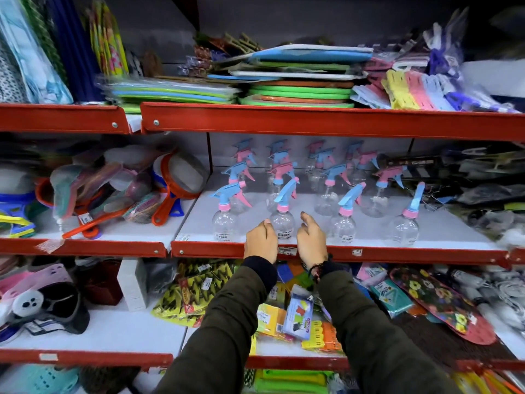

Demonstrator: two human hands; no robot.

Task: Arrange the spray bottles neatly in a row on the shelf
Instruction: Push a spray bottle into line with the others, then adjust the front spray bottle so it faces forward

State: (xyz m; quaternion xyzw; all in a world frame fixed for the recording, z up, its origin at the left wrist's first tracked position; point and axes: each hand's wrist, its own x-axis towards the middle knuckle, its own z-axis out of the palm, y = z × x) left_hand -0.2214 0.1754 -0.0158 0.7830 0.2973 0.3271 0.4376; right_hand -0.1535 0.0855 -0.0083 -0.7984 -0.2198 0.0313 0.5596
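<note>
Several clear spray bottles with pink and blue trigger heads stand on the white middle shelf (443,231), in rows running front to back. In the front row one bottle (224,220) stands at the left, a second (282,220) between my hands, a third (344,223) to the right and a last one (406,226) farther right. My left hand (261,241) touches the left side of the second bottle. My right hand (311,241) curls close to its right side, fingers apart. Both hands rest at the shelf's red front edge (397,253).
Orange-handled sieves (176,177) and netted goods fill the shelf section to the left. Dark packaged tools (483,177) crowd the right end. Foam mats (298,81) and clothes pegs (412,89) lie on the shelf above, packaged goods (298,317) on the one below.
</note>
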